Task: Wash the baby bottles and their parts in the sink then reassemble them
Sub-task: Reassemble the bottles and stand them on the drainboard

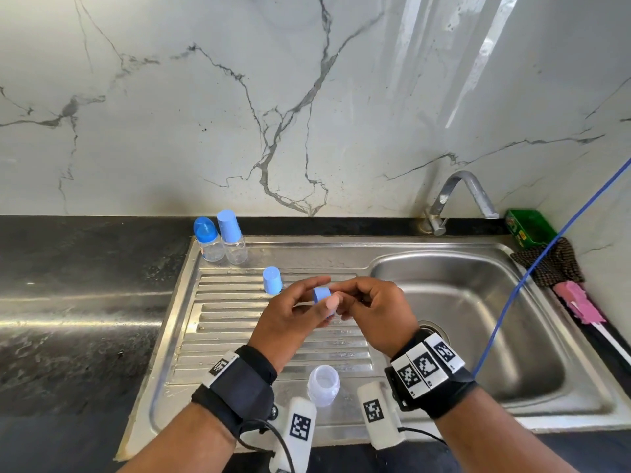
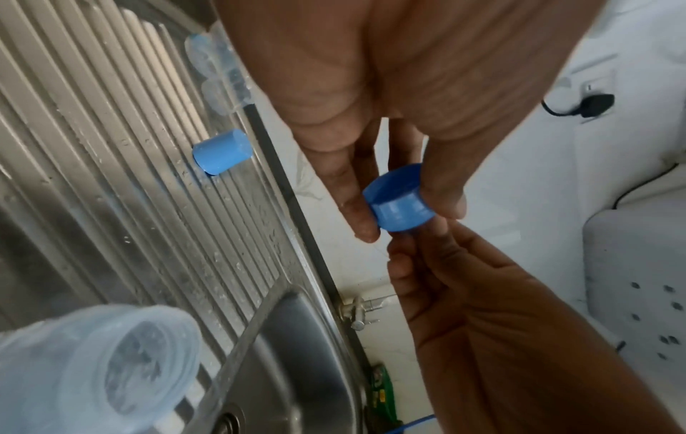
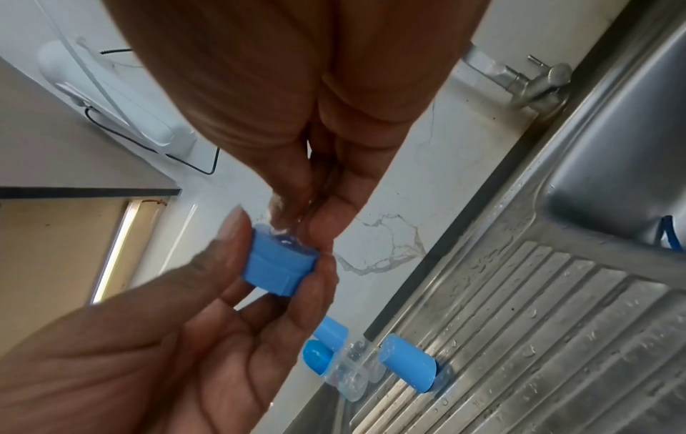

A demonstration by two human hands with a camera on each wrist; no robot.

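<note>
1. Two assembled bottles (image 1: 220,240) stand at the far left corner of the draining board (image 1: 218,322), each capped in blue; they appear finished.
2. A loose blue cap (image 1: 272,280) stands on the ribbed board just right of them, apart from both hands.
3. The left hand (image 1: 290,315) holds a blue screw ring (image 1: 322,297) above the board, pinched between thumb and fingertips; the ring is short, round and ridged at its rim.
4. The right hand (image 1: 372,312) meets the ring from the right. Its fingertips pinch a clear, soft teat (image 3: 285,232) at the ring's opening; the teat is nearly transparent and hard to trace.
5. An open clear bottle (image 1: 323,385) stands upright on the near edge of the board, between the wrists, without ring or cap.
6. The sink basin (image 1: 478,302) lies to the right, with the tap (image 1: 457,199) behind it; no water is seen running.
7. Step in hand, as judged: reassembly, seating the teat in the ring. The next move calls for pulling the teat fully through until it sits evenly, then screwing the ring onto the open bottle.
</note>
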